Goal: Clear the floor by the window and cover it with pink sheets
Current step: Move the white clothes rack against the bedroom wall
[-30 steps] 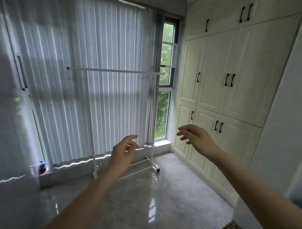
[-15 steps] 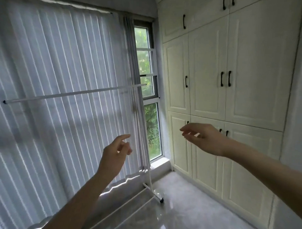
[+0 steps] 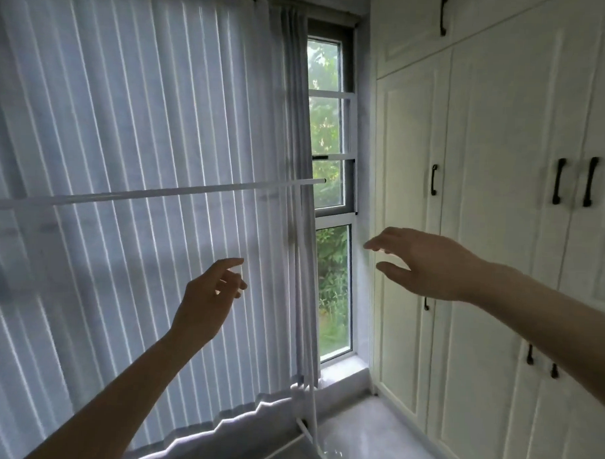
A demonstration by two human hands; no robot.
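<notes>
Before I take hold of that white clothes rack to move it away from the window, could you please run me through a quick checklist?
1. Both hands free: ok. The left hand and right hand hold nothing.
2. Rack empty: ok on the visible stretch of the top rail; its left end is out of frame.
3. Hands on the rack: not ok. Neither touches the rail or the right upright yet.
4. Rack clear of the curtain: cannot tell. The upright overlaps the curtain's edge.
5. Room on the wardrobe side: ok, bare floor shows there.
6. Base free to roll: cannot tell. Little of it shows.
</notes>
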